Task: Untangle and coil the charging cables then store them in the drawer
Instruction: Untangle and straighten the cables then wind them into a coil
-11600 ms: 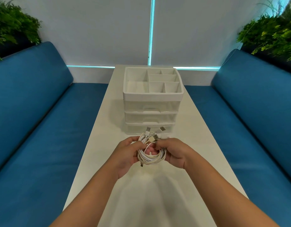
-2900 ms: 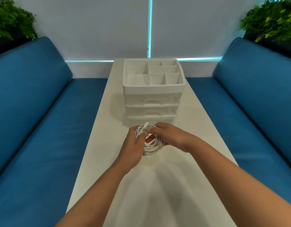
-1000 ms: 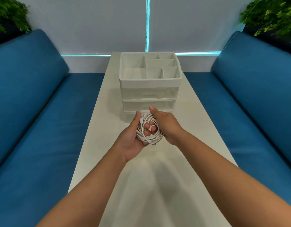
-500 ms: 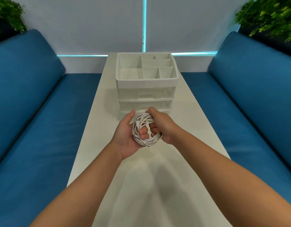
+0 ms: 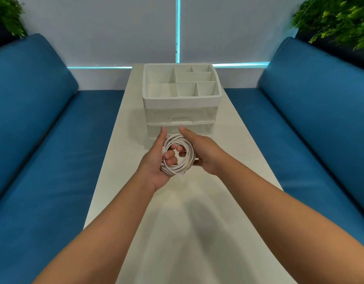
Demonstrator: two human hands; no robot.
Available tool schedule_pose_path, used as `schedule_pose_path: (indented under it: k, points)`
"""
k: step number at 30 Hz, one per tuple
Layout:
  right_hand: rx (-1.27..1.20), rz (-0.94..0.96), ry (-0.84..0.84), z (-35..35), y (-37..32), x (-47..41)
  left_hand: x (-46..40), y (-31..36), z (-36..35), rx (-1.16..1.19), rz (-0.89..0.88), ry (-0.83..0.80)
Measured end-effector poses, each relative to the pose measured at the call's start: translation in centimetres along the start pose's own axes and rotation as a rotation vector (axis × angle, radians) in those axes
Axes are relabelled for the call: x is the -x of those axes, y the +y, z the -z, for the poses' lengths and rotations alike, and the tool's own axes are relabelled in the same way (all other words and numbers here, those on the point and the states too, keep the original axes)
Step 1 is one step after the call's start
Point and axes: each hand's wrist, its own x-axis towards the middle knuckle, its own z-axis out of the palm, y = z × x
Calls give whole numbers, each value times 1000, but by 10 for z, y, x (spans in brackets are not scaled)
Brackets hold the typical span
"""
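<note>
Blue sofas run down both sides at nine and three o'clock, with green plants in the far corners and a pale wall with a lit cyan strip at twelve. Between them a long white bench stretches away from the person. At its twelve o'clock end stands a white organiser with an open divided tray on top and two translucent drawers below, both closed.

Just in front of the lower drawer, held above the bench, is the coil of white charging cables. The left hand grips the coil, its fingers curled through the centre and thumb up along the outer edge. The right hand cups the opposite side, thumb straight; its fingers are mostly hidden behind the loops, so I cannot tell how firmly they hold.

Likely risks: both hands are occupied, so freeing one to pull a drawer could let the springy loops loosen and re-tangle. A loose plug end could also catch on the drawer edge.

No brand, label or writing is legible anywhere.
</note>
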Motion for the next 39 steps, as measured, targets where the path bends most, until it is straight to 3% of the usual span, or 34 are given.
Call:
schedule_pose_path:
  k: [3,6,10,17,21,24,27,32,39]
  points:
    - [-148,-51,8,-8,4,5,-3,-3,-5,136,-82,77]
    - [-250,24,184,-23,9,5,-3,-11,-11,166,-134,107]
    - [-166,183,333,-21,7,0,2,-13,-13,167,-95,5]
    - [26,322,122,0,-5,3,14,2,-4,73,118,-122]
    - [340,410,38,5,1,2,14,15,-9,-221,207,-161]
    - [467,463,41,6,2,1,10,9,-12,-381,91,-35]
    - [496,484,42,5,0,0,8,-2,-12,-326,-45,73]
    - [384,393,18,7,2,-6,12,-9,-13,-290,-137,49]
    - [139,362,-43,9,1,-8,10,-11,-7,-568,-244,74]
